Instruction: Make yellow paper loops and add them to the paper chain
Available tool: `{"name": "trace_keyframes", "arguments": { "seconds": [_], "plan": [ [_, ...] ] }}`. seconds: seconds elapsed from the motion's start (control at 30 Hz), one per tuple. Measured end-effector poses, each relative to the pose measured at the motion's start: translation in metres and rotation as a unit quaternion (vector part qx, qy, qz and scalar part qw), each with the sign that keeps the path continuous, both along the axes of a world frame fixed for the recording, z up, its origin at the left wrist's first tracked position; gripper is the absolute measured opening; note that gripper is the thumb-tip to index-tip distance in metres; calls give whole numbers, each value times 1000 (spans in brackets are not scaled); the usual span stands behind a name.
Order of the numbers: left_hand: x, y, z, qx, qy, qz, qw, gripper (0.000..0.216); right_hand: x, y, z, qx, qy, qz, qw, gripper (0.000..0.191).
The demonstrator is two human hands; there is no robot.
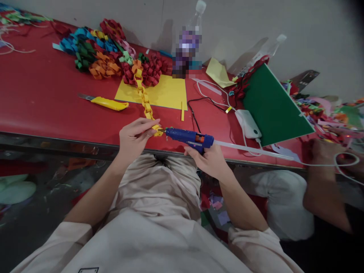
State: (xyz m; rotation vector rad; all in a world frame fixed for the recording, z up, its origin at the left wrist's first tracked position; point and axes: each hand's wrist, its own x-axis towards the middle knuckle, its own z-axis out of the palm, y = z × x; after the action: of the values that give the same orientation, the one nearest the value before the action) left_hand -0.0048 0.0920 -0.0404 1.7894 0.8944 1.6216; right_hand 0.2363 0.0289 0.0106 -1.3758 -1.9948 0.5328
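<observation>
While the left hand [135, 135] pinches the yellow paper chain [144, 99] end at the counter [42, 98] edge, the right hand's [209, 161] fingers wrap the blue glue gun [189, 137], nozzle touching the chain; bare counter lies leftward.

Even, fairly bright indoor light; soft shadows fall on the pale grey wall [313, 34]. Wide-angle distortion bends the long red table [42, 98]; corners darken, and one clear plastic bottle [189, 41] is pixelated.

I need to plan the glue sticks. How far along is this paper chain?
Done: a yellow chain already runs back to a pile of finished chains. In hand: the left hand pinches the end link while the right hand aims the glue gun at it. Left: the yellow sheet remains uncut.
</observation>
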Motion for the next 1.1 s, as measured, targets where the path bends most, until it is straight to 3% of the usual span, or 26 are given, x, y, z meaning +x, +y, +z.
{"name": "trace_keyframes", "arguments": {
  "seconds": [0.33, 0.8, 0.93, 1.1],
  "plan": [
    [1, 1, 1, -4, 7, 18, 1000, 24, 2, 0, 0, -11, -3, -5, 1000, 32],
    [1, 2, 1, -21, 16, -12, 1000, 25, 9, -2, -8, -20, 22, -9, 1000, 32],
    [-1, 3, -1, -35, 9, 0, 999, 26, 27, -1, -16, 3, 59, -51, 997, 27],
    [-1, 3, -3, -37, 0, 0, 999, 27, 64, 7, -28, 20, 32, -88, 995, 29]
  ]
}}
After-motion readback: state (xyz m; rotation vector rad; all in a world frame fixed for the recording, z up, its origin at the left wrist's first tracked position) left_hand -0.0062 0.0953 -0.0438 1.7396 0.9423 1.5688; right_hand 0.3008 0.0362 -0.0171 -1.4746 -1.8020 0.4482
